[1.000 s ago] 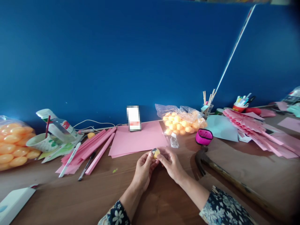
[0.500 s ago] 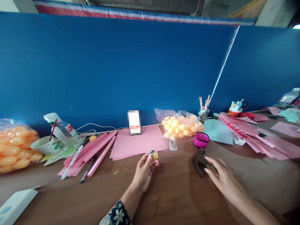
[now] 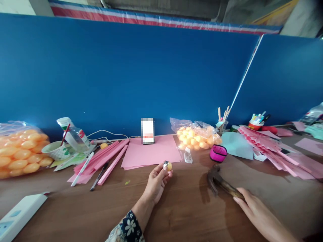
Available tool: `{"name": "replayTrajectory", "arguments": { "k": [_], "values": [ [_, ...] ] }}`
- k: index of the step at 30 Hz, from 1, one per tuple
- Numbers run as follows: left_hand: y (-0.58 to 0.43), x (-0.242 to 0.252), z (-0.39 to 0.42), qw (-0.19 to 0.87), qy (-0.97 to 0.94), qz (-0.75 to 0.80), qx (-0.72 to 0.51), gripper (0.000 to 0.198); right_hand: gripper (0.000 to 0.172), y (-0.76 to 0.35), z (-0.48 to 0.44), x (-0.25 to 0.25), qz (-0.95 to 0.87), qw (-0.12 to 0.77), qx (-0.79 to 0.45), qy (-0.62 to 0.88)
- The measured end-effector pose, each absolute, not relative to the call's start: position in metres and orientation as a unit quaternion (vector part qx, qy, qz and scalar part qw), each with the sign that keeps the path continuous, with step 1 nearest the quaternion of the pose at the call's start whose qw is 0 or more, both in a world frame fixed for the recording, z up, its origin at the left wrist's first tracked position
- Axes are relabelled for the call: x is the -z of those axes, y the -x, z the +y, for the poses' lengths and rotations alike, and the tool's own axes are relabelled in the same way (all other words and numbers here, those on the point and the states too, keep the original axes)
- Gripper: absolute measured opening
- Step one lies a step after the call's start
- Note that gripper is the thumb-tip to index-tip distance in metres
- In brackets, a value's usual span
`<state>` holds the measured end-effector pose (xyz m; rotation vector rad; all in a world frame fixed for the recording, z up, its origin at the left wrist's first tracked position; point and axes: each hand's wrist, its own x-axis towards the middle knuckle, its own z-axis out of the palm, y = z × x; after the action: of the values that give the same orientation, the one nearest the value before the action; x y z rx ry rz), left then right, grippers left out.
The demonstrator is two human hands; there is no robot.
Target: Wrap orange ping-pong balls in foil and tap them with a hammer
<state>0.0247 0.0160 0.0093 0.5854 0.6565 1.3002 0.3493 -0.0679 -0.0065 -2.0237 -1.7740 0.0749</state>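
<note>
Between its thumb and fingers, my left hand (image 3: pixel 156 181) pinches a small yellow ball (image 3: pixel 168 165) with a dark and silvery patch on one side. Over at the right, my right hand (image 3: pixel 252 203) grips the wooden handle of a claw hammer (image 3: pixel 222 183) near its lower end. The hammer's dark metal head points away from me, close above or on the brown table; I cannot tell which. Just beyond the head is a magenta band with black edging (image 3: pixel 218 153). A small clear plastic packet (image 3: pixel 188 156) lies beyond my left hand.
Pink paper sheets (image 3: pixel 151 153) lie under a propped phone (image 3: pixel 147 131). Bags of orange balls (image 3: pixel 198 137) stand behind and at far left. Pink strips (image 3: pixel 106 159), a paper cup (image 3: pixel 57 150), a bottle (image 3: pixel 75 136) and a white power strip (image 3: pixel 22 215) occupy the left. Folded pink paper (image 3: pixel 264 144) lies right.
My right hand has slid back from near the hammer's head to farther down the handle, closing around it. My left hand still holds the ball; the view has shifted slightly.
</note>
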Motion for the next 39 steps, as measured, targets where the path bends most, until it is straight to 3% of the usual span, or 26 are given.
{"name": "replayTrajectory", "arguments": {
  "k": [6, 10, 20, 27, 39],
  "values": [
    [-0.027, -0.011, 0.014, 0.693, -0.300, 0.314, -0.576, 0.031, 0.044, -0.283, -0.091, -0.040, -0.528, 0.311, -0.387, 0.689],
    [-0.028, -0.010, 0.012, 0.673, -0.338, 0.344, -0.561, 0.033, 0.040, -0.239, -0.089, -0.076, -0.451, 0.351, -0.559, 0.601],
    [-0.028, -0.005, 0.013, 0.649, -0.367, 0.354, -0.564, 0.041, 0.033, -0.221, -0.067, -0.075, -0.580, 0.271, -0.496, 0.586],
    [-0.029, -0.004, 0.013, 0.649, -0.371, 0.360, -0.558, 0.040, 0.033, -0.223, -0.060, -0.076, -0.573, 0.318, -0.476, 0.587],
    [-0.030, -0.005, 0.013, 0.643, -0.391, 0.365, -0.549, 0.041, 0.032, -0.222, -0.057, -0.077, -0.597, 0.281, -0.489, 0.571]
  ]
}}
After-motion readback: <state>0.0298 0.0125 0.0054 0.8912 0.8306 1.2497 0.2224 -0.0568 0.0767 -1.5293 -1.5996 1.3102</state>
